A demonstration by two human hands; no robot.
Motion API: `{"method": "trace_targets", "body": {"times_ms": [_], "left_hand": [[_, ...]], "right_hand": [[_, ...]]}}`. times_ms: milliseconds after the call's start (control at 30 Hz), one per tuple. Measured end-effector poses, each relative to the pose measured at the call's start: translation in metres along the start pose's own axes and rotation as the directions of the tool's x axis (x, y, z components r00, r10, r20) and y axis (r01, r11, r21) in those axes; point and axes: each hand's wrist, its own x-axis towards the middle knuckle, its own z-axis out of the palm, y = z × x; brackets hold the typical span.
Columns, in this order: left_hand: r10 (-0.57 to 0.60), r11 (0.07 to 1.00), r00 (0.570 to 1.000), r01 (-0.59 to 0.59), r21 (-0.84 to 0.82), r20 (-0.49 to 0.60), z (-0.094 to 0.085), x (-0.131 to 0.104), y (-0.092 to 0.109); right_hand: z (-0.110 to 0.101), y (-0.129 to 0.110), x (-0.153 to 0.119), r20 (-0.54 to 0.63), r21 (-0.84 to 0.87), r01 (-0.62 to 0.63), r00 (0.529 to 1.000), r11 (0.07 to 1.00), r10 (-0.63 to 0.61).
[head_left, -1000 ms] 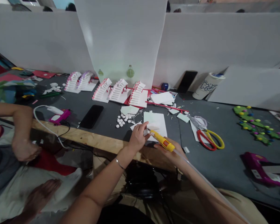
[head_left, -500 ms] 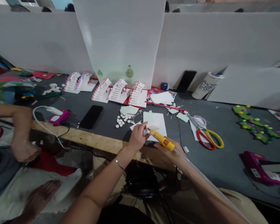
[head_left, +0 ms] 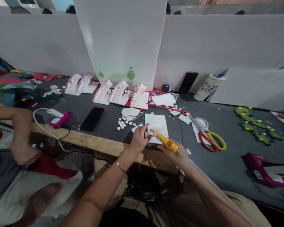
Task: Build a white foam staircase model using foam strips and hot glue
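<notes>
My right hand [head_left: 171, 151] is wrapped round a yellow hot glue gun [head_left: 167, 141], from whose back a long clear glue stick [head_left: 203, 175] runs toward me. The gun's nozzle points left at my left hand [head_left: 139, 138]. Between the thumb and fingers of that hand is a small white piece [head_left: 149, 131], partly hidden, its exact kind unclear. Both hands are above the near edge of a white card sheet [head_left: 162, 123]. Just left of the sheet lies a pile of small white rounded pieces [head_left: 122, 123].
White stepped models with red dots [head_left: 137, 96] stand along the back. Red-and-yellow scissors [head_left: 210, 141] lie to the right, near a purple device [head_left: 260, 170]. A black phone [head_left: 92, 119] lies left. A co-worker's arm [head_left: 21, 135] is at far left; a cup [head_left: 209, 87] leans behind.
Hardly anything differs. Both hands keep their hold, and the glue gun has shifted very slightly to the right relative to my left hand.
</notes>
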Motion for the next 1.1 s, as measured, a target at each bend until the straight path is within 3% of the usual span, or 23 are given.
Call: {"method": "trace_targets", "body": {"times_ms": [800, 1100], "left_hand": [[-0.059, 0.998, 0.998, 0.058, -0.009, -0.021, -0.003, 0.000, 0.000], [-0.044, 0.999, 0.999, 0.044, 0.006, -0.028, -0.004, 0.001, -0.002]], "right_hand": [[-0.006, 0.011, 0.005, -0.100, -0.020, -0.070, 0.993, 0.997, 0.068], [-0.007, 0.019, 0.007, -0.162, -0.031, -0.045, 0.986, 0.998, 0.040]]}}
